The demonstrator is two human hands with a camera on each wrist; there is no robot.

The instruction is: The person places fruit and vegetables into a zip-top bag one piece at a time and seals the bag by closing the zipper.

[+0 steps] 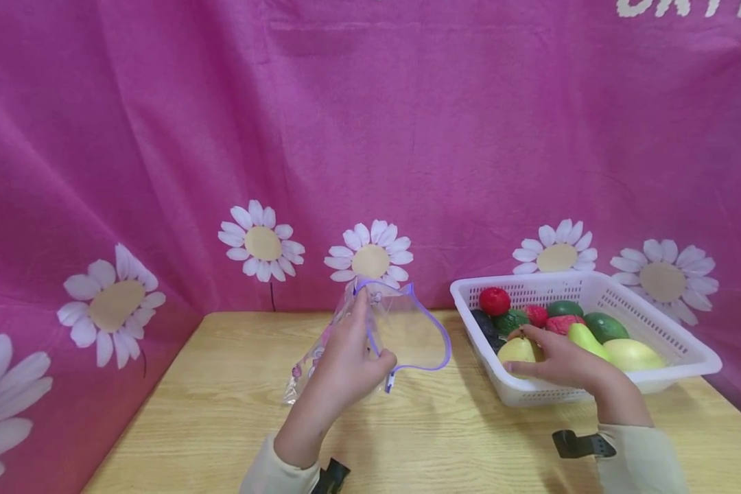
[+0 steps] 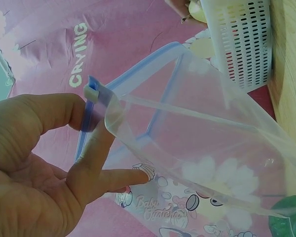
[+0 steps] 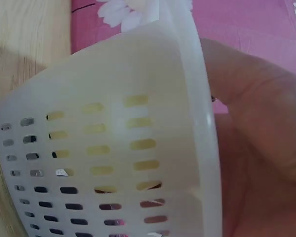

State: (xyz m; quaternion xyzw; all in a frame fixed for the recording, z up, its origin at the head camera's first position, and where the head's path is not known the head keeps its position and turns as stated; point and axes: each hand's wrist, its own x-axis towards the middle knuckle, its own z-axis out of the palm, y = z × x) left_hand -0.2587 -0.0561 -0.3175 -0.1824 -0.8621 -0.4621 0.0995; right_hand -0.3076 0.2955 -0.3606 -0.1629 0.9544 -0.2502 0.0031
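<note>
Head view: yellow pear (image 1: 519, 352) sits inside the white basket (image 1: 534, 396), grasped between thumb and fingers of the right hand (image 1: 568, 360). Left of the basket, well apart from the pear, the left hand (image 1: 348, 357) pinches the purple-edged rim of a clear bag (image 1: 415, 333) over the worktop (image 1: 216, 405). Green pear (image 1: 585, 340): just beside the right hand.
</note>
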